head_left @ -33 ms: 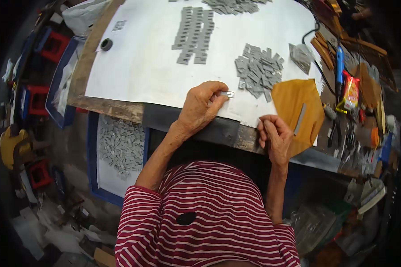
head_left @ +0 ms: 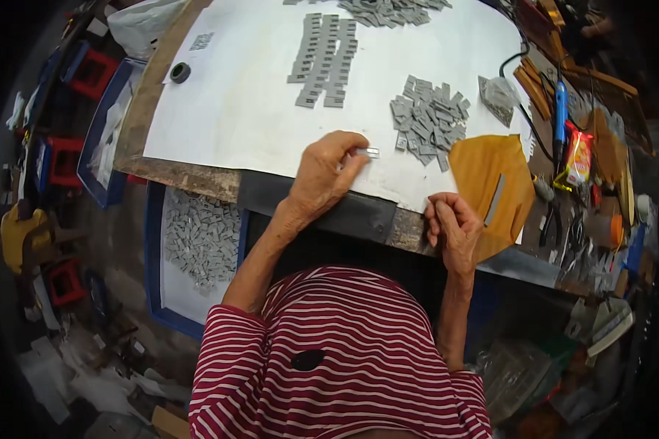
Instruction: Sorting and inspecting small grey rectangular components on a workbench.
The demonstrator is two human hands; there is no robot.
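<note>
Head view, looking down over a red-and-white striped shirt (head_left: 344,358) at a workbench covered by a white sheet (head_left: 241,110). The left hand (head_left: 322,175) rests on the sheet near its lower edge, fingers curled in, thumb and forefinger pinched on a small grey metal piece (head_left: 367,152). The piece lies flat or nearly flat on the sheet, its long axis running left to right across the picture, with its free end pointing right, toward the loose heap of grey pieces (head_left: 428,121); it sits just clear of that heap, below and to its left.

The right hand (head_left: 454,230) sits at the bench edge, fingers folded into a loose fist; whether it has anything inside it cannot be told from here, as the fingers hide the palm. It touches the lower left corner of an orange-brown sheet (head_left: 490,175), on which a thin grey strip (head_left: 494,199) lies tilted, upper end to the right.

Farther up the white sheet, more grey pieces stand in neat rows (head_left: 324,60), the rows running up and down. A small black ring (head_left: 180,72) lies near the sheet's left edge. Below the bench on the left, a blue tray (head_left: 154,256) holds many more grey pieces. A blue-handled tool (head_left: 560,110) lies on the cluttered right side.
</note>
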